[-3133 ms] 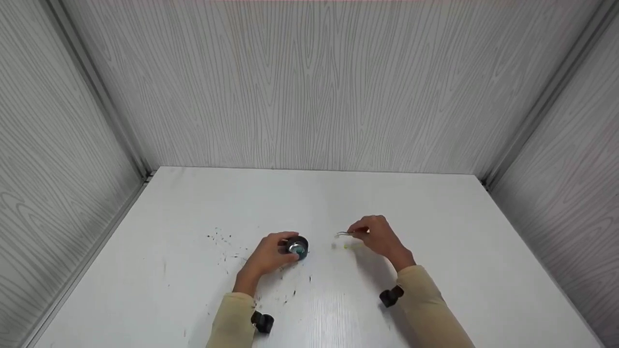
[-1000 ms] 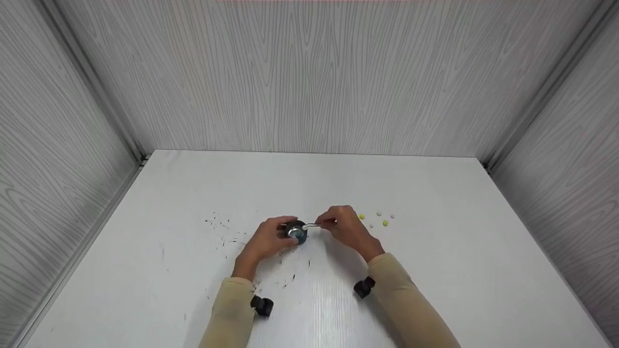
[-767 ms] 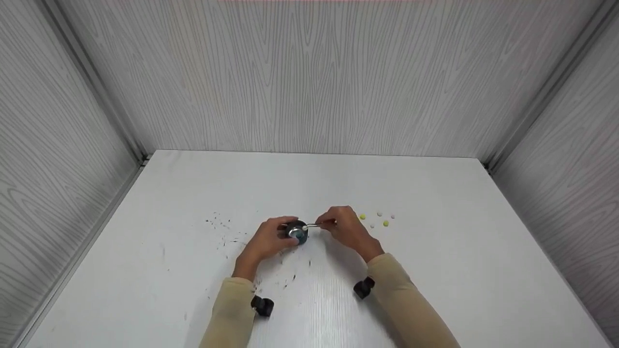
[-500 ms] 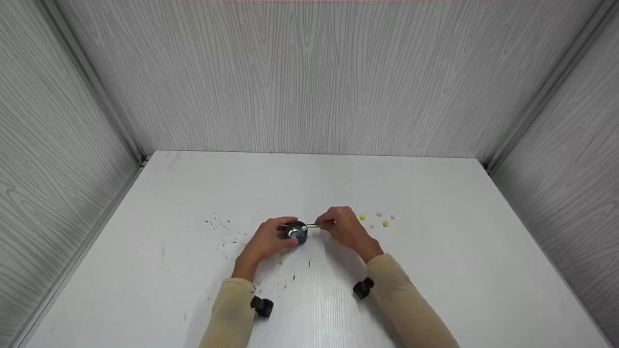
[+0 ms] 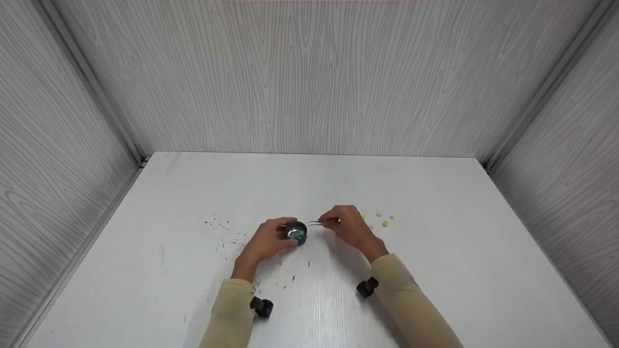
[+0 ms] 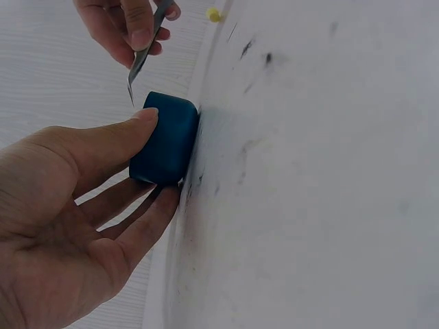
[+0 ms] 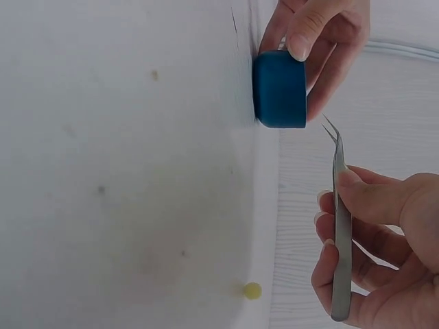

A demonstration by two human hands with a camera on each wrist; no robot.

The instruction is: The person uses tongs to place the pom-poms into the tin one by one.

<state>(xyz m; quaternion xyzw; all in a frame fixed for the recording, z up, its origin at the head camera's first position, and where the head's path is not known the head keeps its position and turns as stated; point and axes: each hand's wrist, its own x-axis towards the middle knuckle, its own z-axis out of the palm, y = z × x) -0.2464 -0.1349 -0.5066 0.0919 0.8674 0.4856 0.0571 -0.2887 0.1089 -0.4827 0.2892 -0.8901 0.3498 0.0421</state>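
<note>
A small blue cup (image 7: 280, 89) stands on the white table, looking dark with a shiny inside from above. My left hand (image 5: 267, 244) grips its wall between thumb and fingers. Small round pieces (image 5: 298, 235) show inside the cup in the head view; their exact kind is too small to tell. Just to the right of the rim, my right hand (image 5: 352, 228) pinches bent-tip steel tweezers (image 7: 342, 240). The tweezer tips stand apart beside the cup mouth in the right wrist view, with nothing between them.
Right of the right hand lie small yellow pieces (image 5: 385, 224) and pale ones (image 5: 378, 214), partly hidden by the hand. Dark marks (image 5: 220, 223) speckle the white table (image 5: 435, 270) at left and front. Grey wood-grain panels (image 5: 309, 82) enclose its back and sides.
The right hand brought the tweezers left to the cup with a whitish piece in their tips. Now the tips are spread and drawn slightly right, without that piece. The left hand keeps its grip.
</note>
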